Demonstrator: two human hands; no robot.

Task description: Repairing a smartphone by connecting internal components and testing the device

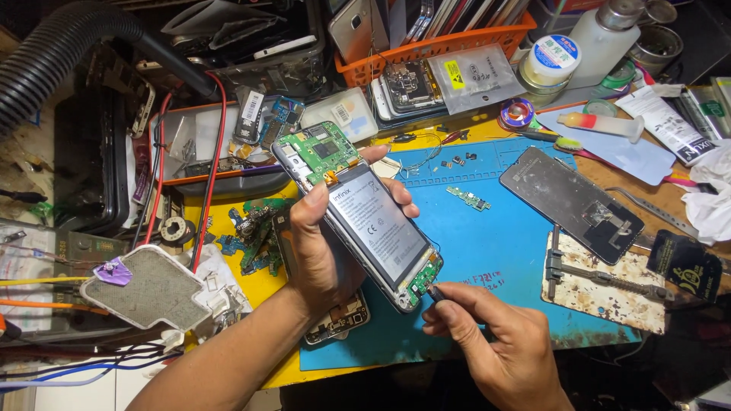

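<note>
Cluttered bench, blue mat (pixel 502 251): left hand (pixel 320 251) grips an opened phone (pixel 358 213) above it; right hand (pixel 495 342) pinches a tool (pixel 435 291) at its lower end

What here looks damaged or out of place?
The opened phone in the left hand has no back cover, its green boards bare. The right hand holds a tool at its lower end. A separate phone panel lies scuffed on the blue mat.

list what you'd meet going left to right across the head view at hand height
perforated white pad → left hand → opened phone → right hand → small green board → dark phone panel → stained clamp plate
</note>
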